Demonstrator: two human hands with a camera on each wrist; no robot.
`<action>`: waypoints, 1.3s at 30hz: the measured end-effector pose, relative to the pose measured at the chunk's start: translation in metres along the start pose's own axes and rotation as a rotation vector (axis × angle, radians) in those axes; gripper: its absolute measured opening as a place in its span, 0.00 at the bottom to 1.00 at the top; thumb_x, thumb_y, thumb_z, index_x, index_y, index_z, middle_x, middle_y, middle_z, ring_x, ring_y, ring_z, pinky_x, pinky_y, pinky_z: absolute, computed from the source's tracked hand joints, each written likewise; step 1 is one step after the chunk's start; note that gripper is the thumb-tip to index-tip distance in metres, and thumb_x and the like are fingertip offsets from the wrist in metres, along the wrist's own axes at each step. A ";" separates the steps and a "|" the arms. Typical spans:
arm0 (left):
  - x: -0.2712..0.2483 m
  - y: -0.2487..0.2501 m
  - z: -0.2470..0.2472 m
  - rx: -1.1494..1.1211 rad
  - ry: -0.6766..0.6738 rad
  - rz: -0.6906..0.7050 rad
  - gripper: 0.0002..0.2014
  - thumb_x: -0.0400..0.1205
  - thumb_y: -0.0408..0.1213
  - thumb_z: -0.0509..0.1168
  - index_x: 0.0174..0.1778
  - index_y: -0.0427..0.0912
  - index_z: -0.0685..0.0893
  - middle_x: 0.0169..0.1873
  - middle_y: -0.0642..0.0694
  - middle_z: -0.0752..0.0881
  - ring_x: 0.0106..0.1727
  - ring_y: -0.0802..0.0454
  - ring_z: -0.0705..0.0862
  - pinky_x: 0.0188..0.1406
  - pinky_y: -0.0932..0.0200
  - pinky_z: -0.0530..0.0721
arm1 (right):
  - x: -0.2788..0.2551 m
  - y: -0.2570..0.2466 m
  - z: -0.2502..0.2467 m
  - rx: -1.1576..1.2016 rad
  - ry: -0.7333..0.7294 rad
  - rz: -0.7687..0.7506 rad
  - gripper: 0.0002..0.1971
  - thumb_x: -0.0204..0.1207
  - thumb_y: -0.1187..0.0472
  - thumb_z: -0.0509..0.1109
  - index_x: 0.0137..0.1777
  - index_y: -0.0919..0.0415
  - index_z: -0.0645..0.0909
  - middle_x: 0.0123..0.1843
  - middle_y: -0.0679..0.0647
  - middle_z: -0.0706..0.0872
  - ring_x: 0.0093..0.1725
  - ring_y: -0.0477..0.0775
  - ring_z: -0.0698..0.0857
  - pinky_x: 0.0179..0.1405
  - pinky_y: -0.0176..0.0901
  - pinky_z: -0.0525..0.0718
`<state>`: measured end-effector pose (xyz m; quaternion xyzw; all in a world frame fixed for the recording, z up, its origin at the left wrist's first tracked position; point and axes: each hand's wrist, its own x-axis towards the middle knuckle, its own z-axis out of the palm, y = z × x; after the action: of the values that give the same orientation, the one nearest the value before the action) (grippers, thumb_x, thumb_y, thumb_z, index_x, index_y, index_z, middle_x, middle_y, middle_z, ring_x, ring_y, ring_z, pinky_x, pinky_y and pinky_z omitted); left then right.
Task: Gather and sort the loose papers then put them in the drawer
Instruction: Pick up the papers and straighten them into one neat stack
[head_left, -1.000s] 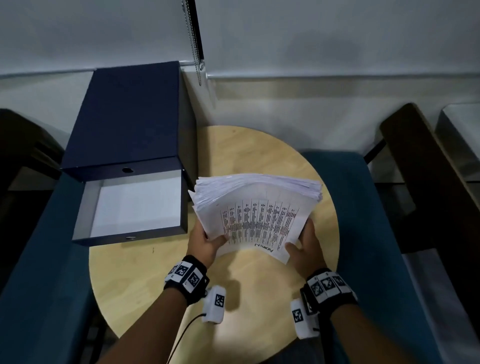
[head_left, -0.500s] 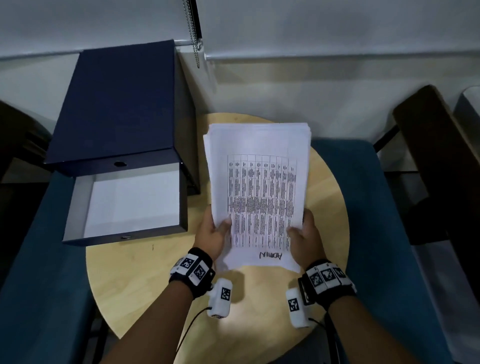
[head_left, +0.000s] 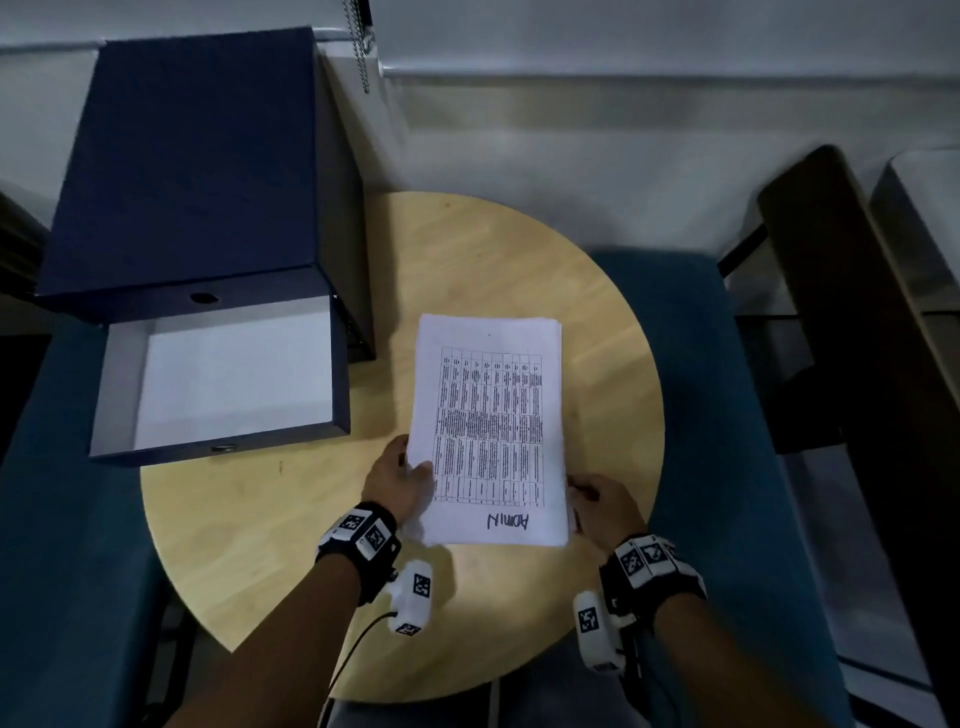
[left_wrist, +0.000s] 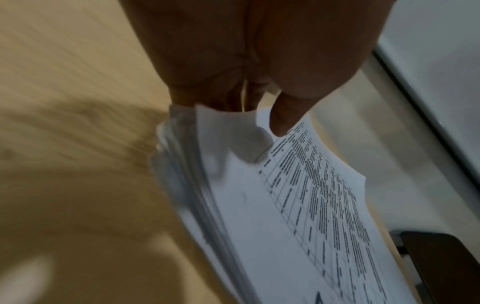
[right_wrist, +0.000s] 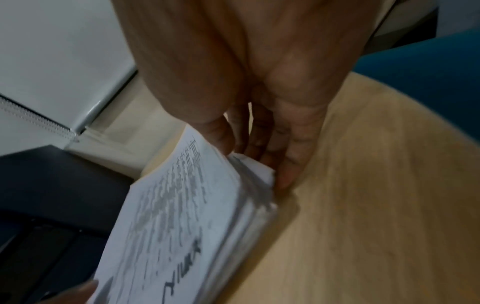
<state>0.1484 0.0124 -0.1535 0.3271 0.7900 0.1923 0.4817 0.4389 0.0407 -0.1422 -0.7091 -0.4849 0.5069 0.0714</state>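
A thick stack of white papers (head_left: 488, 431), topped by a printed table sheet with handwriting at its near end, sits low over the round wooden table (head_left: 291, 545), right of the drawer. My left hand (head_left: 397, 480) grips the stack's near left edge; in the left wrist view its thumb (left_wrist: 281, 121) lies on the top sheet (left_wrist: 285, 216), fingers underneath. My right hand (head_left: 597, 501) holds the near right edge, its thumb (right_wrist: 221, 139) on top of the stack (right_wrist: 182, 216) and fingers along the side. The dark blue drawer (head_left: 228, 441) stands pulled out, its white bottom bare.
The drawer belongs to a dark blue box cabinet (head_left: 192, 156) at the table's back left. Teal seats (head_left: 727, 467) flank the table. A dark wooden frame (head_left: 857, 364) stands at the right. A blind chain (head_left: 358, 47) hangs by the wall.
The stack went from tilted up with its far edge fanned, through nearly upright, to lying low and squared over the table. Both hands kept their hold at the near edge.
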 end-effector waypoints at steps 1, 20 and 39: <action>-0.005 0.001 0.000 0.044 0.017 0.007 0.23 0.84 0.40 0.67 0.75 0.44 0.75 0.61 0.42 0.85 0.61 0.39 0.84 0.58 0.53 0.79 | -0.002 0.002 0.000 -0.013 0.014 0.010 0.14 0.80 0.57 0.67 0.64 0.56 0.85 0.58 0.48 0.87 0.57 0.51 0.86 0.64 0.49 0.83; -0.004 -0.002 0.009 0.183 -0.083 -0.150 0.26 0.82 0.52 0.68 0.68 0.36 0.75 0.64 0.37 0.83 0.60 0.38 0.81 0.53 0.54 0.76 | 0.000 0.002 0.011 0.044 -0.105 -0.026 0.10 0.78 0.56 0.71 0.49 0.64 0.85 0.46 0.62 0.91 0.44 0.62 0.91 0.45 0.56 0.88; -0.016 0.007 0.020 0.304 -0.042 -0.059 0.20 0.89 0.44 0.55 0.72 0.33 0.71 0.65 0.32 0.82 0.63 0.34 0.82 0.55 0.52 0.75 | 0.006 -0.007 0.027 -0.339 0.138 -0.083 0.22 0.84 0.52 0.58 0.76 0.58 0.65 0.74 0.63 0.65 0.70 0.68 0.70 0.69 0.55 0.74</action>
<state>0.1736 0.0062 -0.1478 0.3768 0.8090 0.0493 0.4484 0.4139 0.0382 -0.1544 -0.7235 -0.5862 0.3645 0.0049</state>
